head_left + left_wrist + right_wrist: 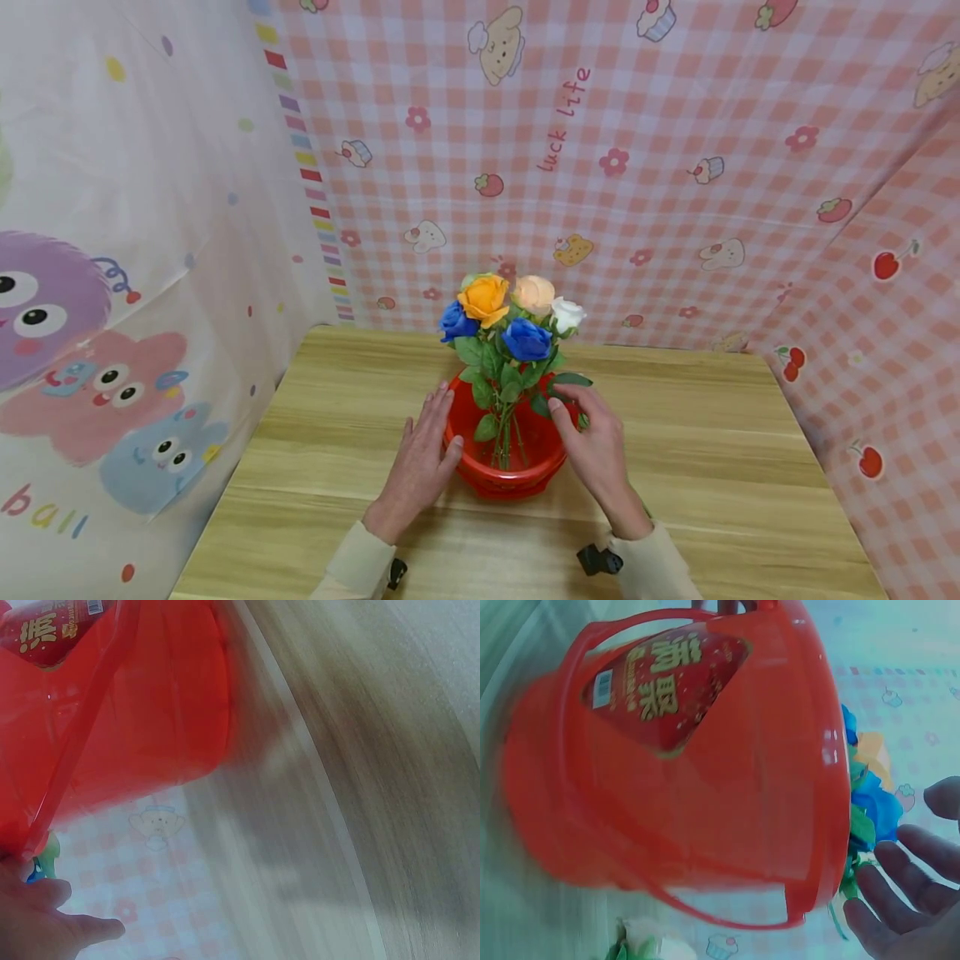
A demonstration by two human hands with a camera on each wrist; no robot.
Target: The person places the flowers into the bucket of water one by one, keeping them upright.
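A red bucket (510,482) stands on the table with several artificial roses upright in it. The blooms are an orange rose (483,300), a peach rose (534,294), a white rose (567,315), a blue rose (527,339) in front and another blue rose (456,322) at the left. My left hand (422,462) rests along the bucket's left rim, fingers straight. My right hand (596,437) is at the right rim beside the green leaves (572,379), its fingers loosely bent and apart in the right wrist view, gripping nothing visible.
Beside the bucket, a whitish flower (656,945) shows at the bottom edge of the right wrist view. The wooden table (337,392) reaches back to a pink checked curtain (652,208). The bucket's red handle (562,757) hangs down its side.
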